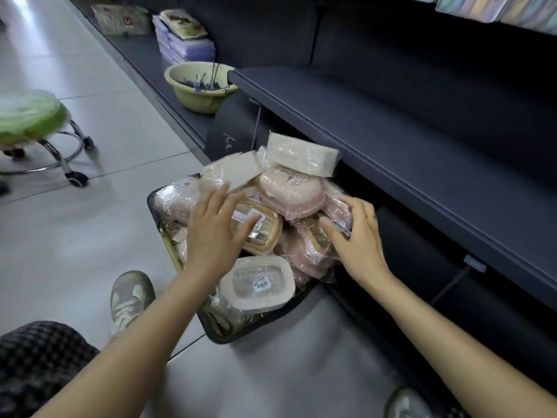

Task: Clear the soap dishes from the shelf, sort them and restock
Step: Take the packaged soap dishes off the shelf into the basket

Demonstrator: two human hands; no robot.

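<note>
Hands: left hand (211, 227) flat on soap dishes (280, 188); right hand (358, 233) grips wrapped dish (319, 236) by shelf (391, 140) edge.

Grey tile floor (90, 242) beside dark shelves.

A dark tray (262, 322) heaped with wrapped soap dishes (289, 188) sits on the floor in the middle, its far end against the shelving. A green-seated wheeled stool (36, 128) stands on the floor at far left. The bottom shelf (141, 52) carries a green basin (200, 86), a purple stack (185, 45) and a basket (122, 19), running far-left. The upper shelf (391, 131) on the right is dark and bare where visible.
</note>
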